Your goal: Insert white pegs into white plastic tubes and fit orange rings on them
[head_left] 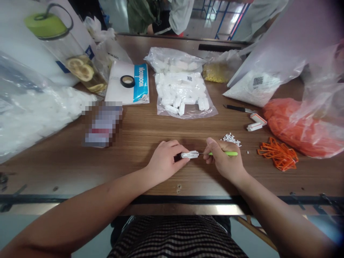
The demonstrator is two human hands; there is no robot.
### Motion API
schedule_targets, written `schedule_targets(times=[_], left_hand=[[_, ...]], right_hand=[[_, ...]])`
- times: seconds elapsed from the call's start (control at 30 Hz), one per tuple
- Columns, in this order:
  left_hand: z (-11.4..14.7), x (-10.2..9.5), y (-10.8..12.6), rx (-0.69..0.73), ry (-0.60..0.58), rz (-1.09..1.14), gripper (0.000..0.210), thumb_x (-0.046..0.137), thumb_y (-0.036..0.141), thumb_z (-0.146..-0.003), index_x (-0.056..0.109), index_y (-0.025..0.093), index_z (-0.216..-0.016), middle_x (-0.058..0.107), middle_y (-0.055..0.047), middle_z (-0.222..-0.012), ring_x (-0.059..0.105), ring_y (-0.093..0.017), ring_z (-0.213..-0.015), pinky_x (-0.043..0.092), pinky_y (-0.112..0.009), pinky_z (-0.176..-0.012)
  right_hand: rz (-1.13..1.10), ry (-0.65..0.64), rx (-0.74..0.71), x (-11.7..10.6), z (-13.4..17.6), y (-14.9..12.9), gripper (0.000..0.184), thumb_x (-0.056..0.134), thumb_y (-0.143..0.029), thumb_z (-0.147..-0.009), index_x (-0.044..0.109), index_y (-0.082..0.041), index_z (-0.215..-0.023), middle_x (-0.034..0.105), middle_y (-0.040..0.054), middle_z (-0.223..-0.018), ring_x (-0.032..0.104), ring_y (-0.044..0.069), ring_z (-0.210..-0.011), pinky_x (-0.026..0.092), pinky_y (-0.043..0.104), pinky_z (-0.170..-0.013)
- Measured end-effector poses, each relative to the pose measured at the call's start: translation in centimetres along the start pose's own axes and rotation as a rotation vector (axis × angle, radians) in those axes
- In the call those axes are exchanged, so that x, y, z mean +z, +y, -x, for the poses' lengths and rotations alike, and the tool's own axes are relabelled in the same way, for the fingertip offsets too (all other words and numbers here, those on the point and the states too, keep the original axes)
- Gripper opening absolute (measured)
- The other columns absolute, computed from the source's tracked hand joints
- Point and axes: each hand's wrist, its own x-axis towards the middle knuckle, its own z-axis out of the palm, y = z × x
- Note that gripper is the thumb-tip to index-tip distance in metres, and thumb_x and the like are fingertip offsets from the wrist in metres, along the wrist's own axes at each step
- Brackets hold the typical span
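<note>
Low over the wooden table, my left hand [167, 158] is closed around a small white plastic connector housing [190, 154] with rows of tiny holes; a dark piece shows between thumb and fingers. My right hand [225, 157] grips a thin pick with a bright green handle [230, 153]. The pick's metal tip points left and meets the right end of the housing, though the exact contact is too small to make out. Just behind my right hand lies a heap of tiny white pegs [231, 139]. Orange plastic frames [278, 154] are piled farther right.
Bagged white housings [182, 89] lie behind my hands. Rightward are black tweezers [239, 108], two orange-trimmed housings [255, 123] and an orange-filled bag [288, 127]. Leftward stand a phone [103, 125], a notebook [120, 87] under black tape [127, 81], and a bottle [77, 61].
</note>
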Motion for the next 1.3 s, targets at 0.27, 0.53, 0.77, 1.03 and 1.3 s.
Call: schedule_targets(times=[0.27, 0.53, 0.77, 1.03, 1.3], left_hand=[[0.0, -0.1, 0.16, -0.006, -0.006, 0.0, 0.011, 0.067, 0.03, -0.089, 0.07, 0.024, -0.098, 0.066, 0.0, -0.091, 0.06, -0.017, -0.081, 0.039, -0.035, -0.078], [-0.01, -0.07, 0.05, -0.004, -0.002, 0.008, 0.012, 0.066, 0.031, -0.089, 0.07, 0.024, -0.098, 0.067, 0.0, -0.091, 0.06, -0.018, -0.084, 0.038, -0.034, -0.077], [0.01, -0.04, 0.04, -0.002, 0.0, 0.007, 0.012, 0.066, 0.031, -0.089, 0.069, 0.025, -0.099, 0.066, 0.0, -0.092, 0.06, -0.017, -0.084, 0.038, -0.035, -0.077], [-0.03, -0.07, 0.06, -0.006, -0.002, 0.008, 0.012, 0.067, 0.03, -0.089, 0.07, 0.025, -0.099, 0.066, 0.0, -0.092, 0.06, -0.017, -0.084, 0.038, -0.034, -0.077], [-0.07, -0.03, 0.16, -0.017, -0.007, 0.017, 0.012, 0.065, 0.031, -0.09, 0.07, 0.025, -0.099, 0.066, 0.0, -0.089, 0.06, -0.017, -0.082, 0.038, -0.034, -0.075]], right_hand=[[-0.093, 0.031, 0.033, -0.33, -0.08, -0.11, 0.048, 0.06, -0.052, -0.089, 0.064, -0.017, -0.056, 0.062, 0.0011, -0.05, 0.056, 0.01, -0.039, 0.045, 0.02, -0.039], [-0.071, 0.019, 0.024, -0.42, 0.05, 0.2, 0.049, 0.058, -0.051, -0.09, 0.063, -0.018, -0.055, 0.062, 0.0012, -0.05, 0.055, 0.01, -0.039, 0.044, 0.021, -0.039], [-0.111, 0.03, 0.016, -0.39, 0.02, 0.15, 0.048, 0.059, -0.051, -0.09, 0.064, -0.018, -0.055, 0.061, 0.0013, -0.05, 0.054, 0.01, -0.039, 0.043, 0.021, -0.038], [-0.059, 0.015, 0.023, -0.19, 0.06, 0.19, 0.049, 0.057, -0.05, -0.091, 0.062, -0.018, -0.055, 0.062, 0.0011, -0.05, 0.055, 0.01, -0.038, 0.043, 0.02, -0.038], [0.143, -0.024, -0.14, -0.06, 0.41, -0.7, 0.049, 0.051, -0.046, -0.096, 0.06, -0.018, -0.057, 0.061, -0.0001, -0.052, 0.056, 0.009, -0.04, 0.044, 0.021, -0.042]])
